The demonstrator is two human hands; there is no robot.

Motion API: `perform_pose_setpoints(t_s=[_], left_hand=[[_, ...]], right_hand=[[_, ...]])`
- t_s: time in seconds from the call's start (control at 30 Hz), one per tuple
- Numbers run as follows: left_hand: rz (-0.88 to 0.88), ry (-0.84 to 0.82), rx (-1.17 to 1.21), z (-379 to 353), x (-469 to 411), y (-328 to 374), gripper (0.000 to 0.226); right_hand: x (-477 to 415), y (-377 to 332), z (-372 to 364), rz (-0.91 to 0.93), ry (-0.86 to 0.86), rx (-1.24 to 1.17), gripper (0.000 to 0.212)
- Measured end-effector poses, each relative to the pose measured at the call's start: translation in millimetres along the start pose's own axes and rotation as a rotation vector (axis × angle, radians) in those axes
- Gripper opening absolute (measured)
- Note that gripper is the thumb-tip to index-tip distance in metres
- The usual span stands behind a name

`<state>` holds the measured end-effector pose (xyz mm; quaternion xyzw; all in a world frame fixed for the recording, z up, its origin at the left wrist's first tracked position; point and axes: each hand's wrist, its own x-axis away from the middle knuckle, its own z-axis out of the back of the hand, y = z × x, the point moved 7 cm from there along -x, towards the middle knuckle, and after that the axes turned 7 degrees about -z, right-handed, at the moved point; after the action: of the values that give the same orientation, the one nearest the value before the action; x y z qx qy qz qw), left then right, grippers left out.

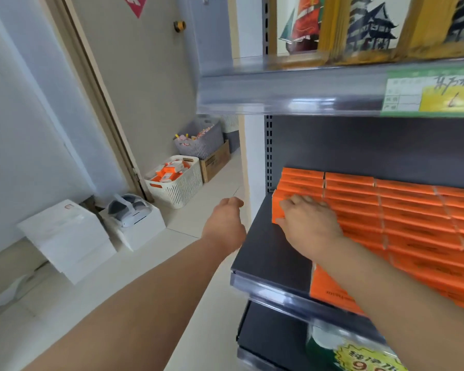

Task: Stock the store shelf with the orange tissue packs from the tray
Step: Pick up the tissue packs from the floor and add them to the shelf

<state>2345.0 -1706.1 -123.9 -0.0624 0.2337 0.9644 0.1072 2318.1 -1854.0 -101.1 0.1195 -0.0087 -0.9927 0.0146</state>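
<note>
Several orange tissue packs (402,210) stand in tight rows on the dark middle shelf (268,253). My right hand (310,223) lies over the leftmost pack (277,208) at the back of the row, fingers bent over its top and left end. My left hand (227,223) hangs in the air just left of the shelf's edge, fingers loosely curled and holding nothing. A white slatted basket (181,188) on the floor at the far left holds more orange and white packs.
The upper shelf (287,89) with its price strip juts out overhead, with framed pictures on it. A grey basket (201,141) sits on a cardboard box behind the white one. White boxes (70,236) lie on the floor by the wall. A green package (354,354) fills the lowest shelf.
</note>
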Motion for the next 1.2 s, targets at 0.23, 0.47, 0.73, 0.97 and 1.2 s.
perform_pose_setpoints(t_s=[0.23, 0.47, 0.73, 0.97, 1.2], left_hand=[[0.093, -0.036, -0.074, 23, 101, -80, 0.049], [0.286, -0.144, -0.063, 9, 215, -184, 0.049], [0.578, -0.312, -0.044, -42, 311, -300, 0.047], [0.800, -0.412, -0.018, -107, 340, -372, 0.038], [0.858, -0.551, -0.015, -168, 363, -415, 0.037]], right_hand=[[64, -95, -15, 0.144, -0.045, -0.082, 0.036], [143, -195, -72, 0.295, -0.233, -0.119, 0.038], [184, -283, -181, 0.506, -0.638, -0.015, 0.044], [182, -319, -267, 0.656, -0.747, 0.096, 0.037], [204, -371, -353, 0.763, -0.786, 0.136, 0.035]])
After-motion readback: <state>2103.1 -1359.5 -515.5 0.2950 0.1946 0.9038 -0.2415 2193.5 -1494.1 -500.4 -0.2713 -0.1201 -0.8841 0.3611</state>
